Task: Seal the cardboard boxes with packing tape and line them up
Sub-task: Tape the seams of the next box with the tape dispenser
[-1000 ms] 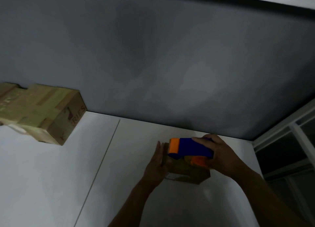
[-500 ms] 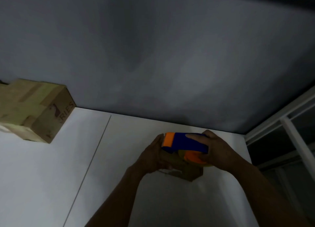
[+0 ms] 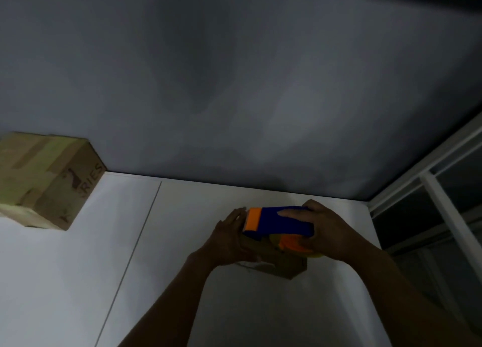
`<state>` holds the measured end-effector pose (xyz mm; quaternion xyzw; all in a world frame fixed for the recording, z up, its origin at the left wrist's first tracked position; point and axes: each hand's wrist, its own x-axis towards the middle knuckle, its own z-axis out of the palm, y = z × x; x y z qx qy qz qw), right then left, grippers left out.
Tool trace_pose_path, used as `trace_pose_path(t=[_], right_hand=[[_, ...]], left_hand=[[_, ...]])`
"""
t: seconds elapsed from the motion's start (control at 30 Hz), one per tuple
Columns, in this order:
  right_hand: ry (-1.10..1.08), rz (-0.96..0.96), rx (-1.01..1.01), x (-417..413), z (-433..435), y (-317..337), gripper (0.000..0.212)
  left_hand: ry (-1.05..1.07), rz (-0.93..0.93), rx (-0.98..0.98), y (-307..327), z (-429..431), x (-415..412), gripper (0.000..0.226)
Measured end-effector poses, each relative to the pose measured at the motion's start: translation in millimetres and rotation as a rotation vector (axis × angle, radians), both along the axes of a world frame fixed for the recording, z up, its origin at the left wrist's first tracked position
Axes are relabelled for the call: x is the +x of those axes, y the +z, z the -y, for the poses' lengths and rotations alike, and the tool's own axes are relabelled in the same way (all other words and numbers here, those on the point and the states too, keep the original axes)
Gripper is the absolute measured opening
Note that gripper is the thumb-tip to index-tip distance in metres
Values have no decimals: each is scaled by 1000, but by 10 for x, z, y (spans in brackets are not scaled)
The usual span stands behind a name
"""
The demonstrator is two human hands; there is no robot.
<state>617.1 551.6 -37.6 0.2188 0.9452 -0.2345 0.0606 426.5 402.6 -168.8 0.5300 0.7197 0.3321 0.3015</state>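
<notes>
Two hands engaged: right hand [image 3: 336,232] grips tape dispenser [image 3: 279,220] atop small box [image 3: 281,265], left hand [image 3: 227,239] clasps its left side. Box closed, on white table [image 3: 78,281]; taped box [image 3: 49,182] well apart, left. Left fingers straight a second ago, now curled.

free: table [image 3: 78,281] between small box [image 3: 284,268] and taped box [image 3: 47,182] | blocked: wall [image 3: 234,98] right behind both

tape dispenser [image 3: 280,221]: blue, orange | boxes [image 3: 49,182]: brown | table [image 3: 65,281]: white
</notes>
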Motion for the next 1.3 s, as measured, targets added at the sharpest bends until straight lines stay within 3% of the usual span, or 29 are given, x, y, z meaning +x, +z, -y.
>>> trace_pose_path(t=[0.13, 0.37, 0.63, 0.87, 1.3], right_hand=[[-4, 7, 8, 12, 0, -23, 76], [0, -9, -9, 29, 14, 1, 75], [-167, -98, -176, 279, -56, 185, 73], [-272, -204, -283, 521, -174, 268, 70], [-153, -130, -131, 571, -23, -251, 78]], left_hand=[[1, 101, -17, 64, -13, 10, 104], [-3, 34, 28, 92, 56, 2, 99], [23, -154, -111, 32, 182, -172, 126], [10, -116, -69, 83, 262, -288, 119], [-105, -242, -126, 205, 492, -456, 116]])
